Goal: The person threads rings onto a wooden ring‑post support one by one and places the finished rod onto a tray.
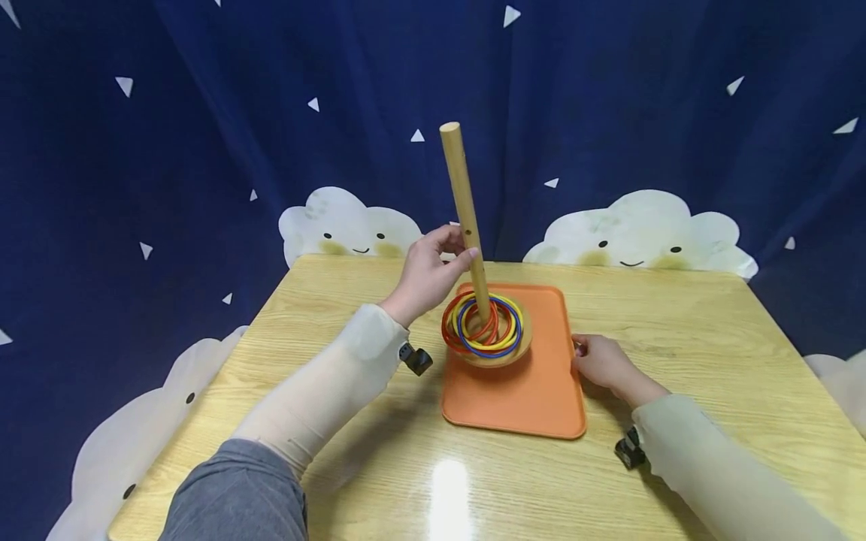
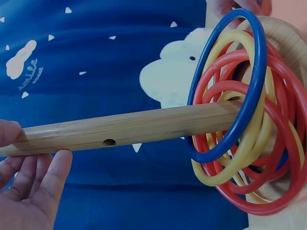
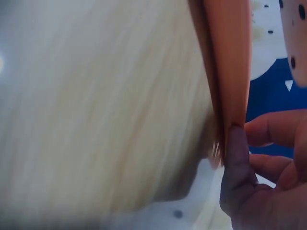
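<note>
A tall wooden peg (image 1: 461,188) on a round wooden base (image 1: 526,342) stands tilted over the left part of an orange tray (image 1: 521,402). Red, yellow and blue rings circle the foot of the peg in a loose pile; a blue ring (image 2: 261,62) lies uppermost in the left wrist view. My left hand (image 1: 431,270) holds the peg's shaft between thumb and fingertips, well above the rings. At the tray's right rim, my right hand (image 1: 607,366) pinches the edge, with the thumb on one side and fingers on the other in the right wrist view.
The tray lies on a pale wooden table (image 1: 676,315). A dark blue curtain (image 1: 609,98) with white triangles and cloud faces hangs behind and beside it. Small black cameras (image 1: 416,359) sit on both wrists.
</note>
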`<state>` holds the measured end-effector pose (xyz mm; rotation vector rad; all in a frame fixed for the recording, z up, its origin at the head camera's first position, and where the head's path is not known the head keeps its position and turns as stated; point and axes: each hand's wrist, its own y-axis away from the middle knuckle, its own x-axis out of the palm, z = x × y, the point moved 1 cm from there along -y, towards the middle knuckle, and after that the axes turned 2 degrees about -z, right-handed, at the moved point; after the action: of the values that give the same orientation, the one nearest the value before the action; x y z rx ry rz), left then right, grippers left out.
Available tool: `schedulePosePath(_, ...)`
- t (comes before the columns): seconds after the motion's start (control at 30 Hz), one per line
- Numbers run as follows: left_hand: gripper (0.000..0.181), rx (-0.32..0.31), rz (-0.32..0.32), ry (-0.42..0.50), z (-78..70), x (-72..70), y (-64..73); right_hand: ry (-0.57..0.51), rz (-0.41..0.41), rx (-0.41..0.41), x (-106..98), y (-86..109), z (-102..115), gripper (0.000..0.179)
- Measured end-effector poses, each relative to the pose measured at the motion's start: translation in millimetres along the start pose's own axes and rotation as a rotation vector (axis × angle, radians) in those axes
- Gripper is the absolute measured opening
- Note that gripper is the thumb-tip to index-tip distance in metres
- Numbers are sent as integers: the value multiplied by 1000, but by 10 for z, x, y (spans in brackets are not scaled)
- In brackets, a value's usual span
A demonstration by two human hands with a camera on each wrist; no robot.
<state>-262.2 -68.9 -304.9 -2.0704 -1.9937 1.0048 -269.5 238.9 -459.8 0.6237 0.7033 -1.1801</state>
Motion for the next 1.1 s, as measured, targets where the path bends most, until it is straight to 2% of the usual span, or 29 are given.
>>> schedulePosePath(0.13,17,7,33,-24,67,53,1,-10,-11,0,84,-41,74,59)
schedulePosePath(0.27,19,-21,71,-45,141,88,29,-27,-3,2,162,-66,159,60)
schedulePosePath(0.4,18,-40,77,-48,196,97,72,-47,18,-7,255,-71,276,60)
schedulePosePath(0.57,19,-29,82,-40,217,120,91,-22,12,-4,312,-21,378,61)
schedulePosePath(0.87,19,-53,104,-66,255,140,126,-50,5,9,349,74,403,64)
schedulePosePath(1.1,18,-45,111,-58,274,140,156,-53,14,18,368,129,436,64)
